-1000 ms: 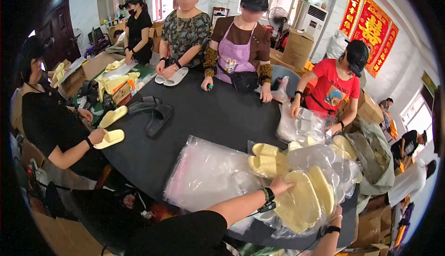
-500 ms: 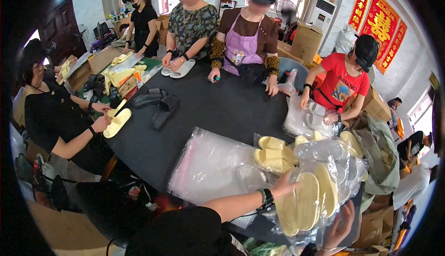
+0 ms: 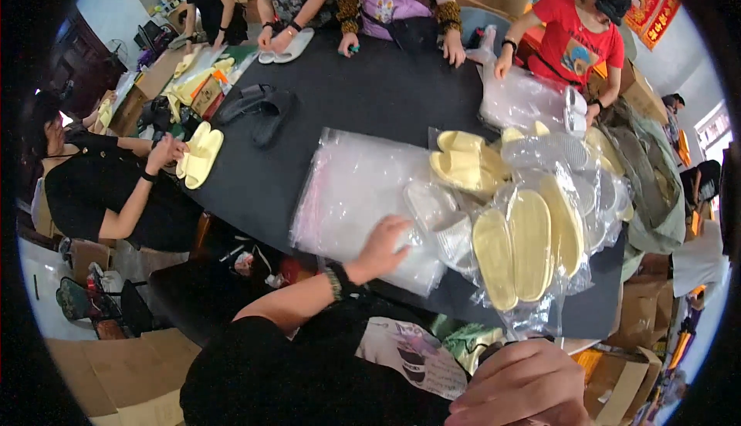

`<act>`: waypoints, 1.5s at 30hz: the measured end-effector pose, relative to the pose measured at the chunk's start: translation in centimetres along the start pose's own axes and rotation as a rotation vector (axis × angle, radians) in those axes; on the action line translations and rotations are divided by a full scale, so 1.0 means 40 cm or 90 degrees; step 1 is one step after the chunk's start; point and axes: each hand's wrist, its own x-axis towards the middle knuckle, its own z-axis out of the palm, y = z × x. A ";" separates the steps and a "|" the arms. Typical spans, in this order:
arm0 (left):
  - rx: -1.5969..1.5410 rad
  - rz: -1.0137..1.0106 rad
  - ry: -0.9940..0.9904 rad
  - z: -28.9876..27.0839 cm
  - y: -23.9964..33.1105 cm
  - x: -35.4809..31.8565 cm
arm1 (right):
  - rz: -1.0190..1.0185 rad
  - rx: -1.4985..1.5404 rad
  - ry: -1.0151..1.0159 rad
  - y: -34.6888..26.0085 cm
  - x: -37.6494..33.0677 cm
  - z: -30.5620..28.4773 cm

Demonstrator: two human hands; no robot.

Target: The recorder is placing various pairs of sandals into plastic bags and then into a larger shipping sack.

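My left hand is open, its fingers stretched over a stack of clear plastic bags and empty. Just right of its fingertips lies a pair of white slippers in a clear bag. Bagged yellow slippers lie soles up farther right, nearer the table edge. Close to the lower edge is my right hand, fingers curled and pressed together. Its fingertips are hidden, so what it may hold cannot be made out. Another bagged yellow pair sits beyond the white pair.
On the black table, dark slippers lie left of the bags. Co-workers stand around its far side; one at the left handles yellow slippers. More bagged slippers and a grey-green sack are at the right. Cardboard boxes stand lower left.
My left hand has left the bagged yellow slippers and moved left over the bag stack. My right hand came closer, and its spread fingers are now curled. The view has tilted down.
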 end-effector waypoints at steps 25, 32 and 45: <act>0.049 -0.430 -0.077 -0.297 -0.439 -0.146 | 0.657 -0.601 -0.075 0.686 -0.323 0.098; -0.171 -0.509 -0.073 -0.292 -0.486 -0.131 | 0.725 -0.640 -0.367 0.781 -0.343 0.249; -0.153 -0.655 -0.229 -0.306 -0.295 -0.275 | 0.568 -0.581 -0.270 0.956 -0.379 0.224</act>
